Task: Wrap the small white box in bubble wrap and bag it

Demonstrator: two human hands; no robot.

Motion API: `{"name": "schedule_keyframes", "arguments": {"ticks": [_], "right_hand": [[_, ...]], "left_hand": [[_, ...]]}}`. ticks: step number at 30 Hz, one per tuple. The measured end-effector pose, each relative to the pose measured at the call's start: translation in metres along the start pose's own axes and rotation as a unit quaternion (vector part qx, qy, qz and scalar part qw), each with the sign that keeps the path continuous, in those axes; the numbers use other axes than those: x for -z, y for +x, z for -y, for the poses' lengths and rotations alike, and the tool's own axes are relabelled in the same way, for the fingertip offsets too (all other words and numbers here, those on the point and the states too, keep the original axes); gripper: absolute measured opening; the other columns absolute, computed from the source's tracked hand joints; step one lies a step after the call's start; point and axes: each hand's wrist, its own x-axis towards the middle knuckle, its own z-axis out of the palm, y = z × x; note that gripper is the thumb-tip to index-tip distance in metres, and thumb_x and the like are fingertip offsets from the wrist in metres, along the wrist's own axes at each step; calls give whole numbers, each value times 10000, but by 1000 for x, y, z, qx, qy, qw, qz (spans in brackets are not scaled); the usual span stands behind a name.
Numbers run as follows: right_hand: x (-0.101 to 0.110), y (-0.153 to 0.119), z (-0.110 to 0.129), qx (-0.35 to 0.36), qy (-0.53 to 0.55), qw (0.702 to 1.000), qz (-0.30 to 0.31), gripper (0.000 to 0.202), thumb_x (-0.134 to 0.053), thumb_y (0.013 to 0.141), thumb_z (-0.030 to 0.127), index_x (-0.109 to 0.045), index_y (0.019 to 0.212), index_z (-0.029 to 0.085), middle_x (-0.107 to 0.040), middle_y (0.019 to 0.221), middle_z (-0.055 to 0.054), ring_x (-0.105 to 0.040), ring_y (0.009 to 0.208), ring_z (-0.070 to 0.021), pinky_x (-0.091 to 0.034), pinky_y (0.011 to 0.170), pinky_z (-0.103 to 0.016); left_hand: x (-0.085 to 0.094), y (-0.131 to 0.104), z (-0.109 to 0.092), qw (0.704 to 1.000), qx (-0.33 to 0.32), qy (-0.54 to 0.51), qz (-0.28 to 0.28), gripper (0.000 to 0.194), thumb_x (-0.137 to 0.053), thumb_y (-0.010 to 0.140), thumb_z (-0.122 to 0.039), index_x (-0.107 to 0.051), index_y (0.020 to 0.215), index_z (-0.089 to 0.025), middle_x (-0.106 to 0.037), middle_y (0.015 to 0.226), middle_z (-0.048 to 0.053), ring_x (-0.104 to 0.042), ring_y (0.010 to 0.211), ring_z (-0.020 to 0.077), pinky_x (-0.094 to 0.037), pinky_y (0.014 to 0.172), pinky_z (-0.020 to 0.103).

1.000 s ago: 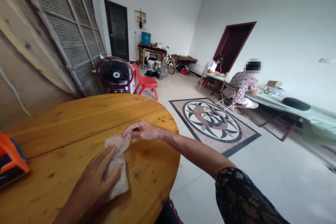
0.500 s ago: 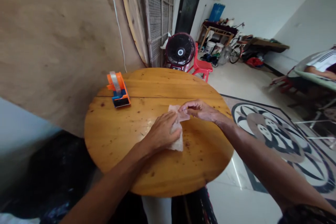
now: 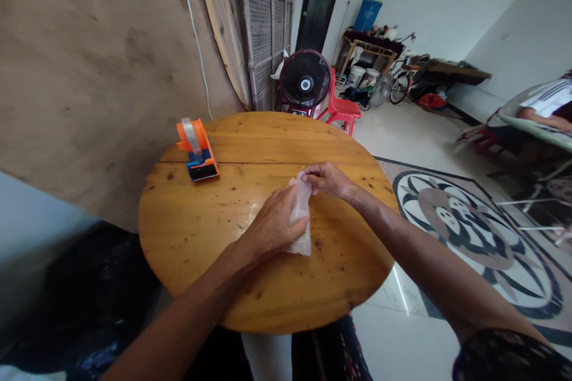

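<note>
On the round wooden table [image 3: 214, 214] lies a small whitish translucent packet [image 3: 302, 241] that looks like bubble wrap. My left hand [image 3: 277, 219] is laid over its left side, the thumb across its front and the fingers along it, gripping it against the table. With thumb and fingertips pinched together, my right hand [image 3: 325, 180] holds the packet's upper edge. What the wrap contains, if anything, cannot be made out. An orange and blue tape dispenser [image 3: 199, 150] with a roll of clear tape stands at the table's far left.
Behind the table are a dark fan [image 3: 305, 78] and a red plastic chair [image 3: 343, 108]. A wooden board [image 3: 111, 71] leans along the left side. At far right a person in a white top [image 3: 545, 101] sits by another table.
My right hand has moved slightly left and up, folding the loose flap of wrap in toward the packet. My left hand stays on the packet. The view has shifted slightly.
</note>
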Motion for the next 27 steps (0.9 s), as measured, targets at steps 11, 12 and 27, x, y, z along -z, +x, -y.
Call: {"name": "schedule_keyframes", "arguments": {"ticks": [11, 12, 27], "right_hand": [[-14, 4, -19, -1, -121, 991, -59, 130, -575, 795, 237, -675, 824, 159, -634, 644, 14, -538, 527, -88, -391, 544, -209], [-14, 2, -19, 4, -138, 987, -80, 124, -596, 788, 247, -672, 841, 166, -653, 699, 4, -537, 556, -89, -390, 558, -212], [-2, -6, 8, -210, -87, 974, -22, 390, -679, 754, 538, -587, 660, 171, -511, 415, 29, -417, 337, -74, -272, 374, -219]], "left_hand": [[-2, -2, 2, 998, -23, 55, -3, 326, -545, 819, -294, -671, 1089, -163, -503, 1378, 141, -428, 1305, 308, -366, 1088, 477], [-2, -2, 2, 998, -24, 57, -2, 313, -544, 819, -295, -686, 1065, -162, -515, 1366, 140, -438, 1298, 307, -369, 1088, 472], [-3, -2, 4, 999, -12, 49, -1, 359, -557, 814, -298, -685, 1111, -143, -553, 1320, 154, -497, 1239, 297, -398, 1071, 459]]}}
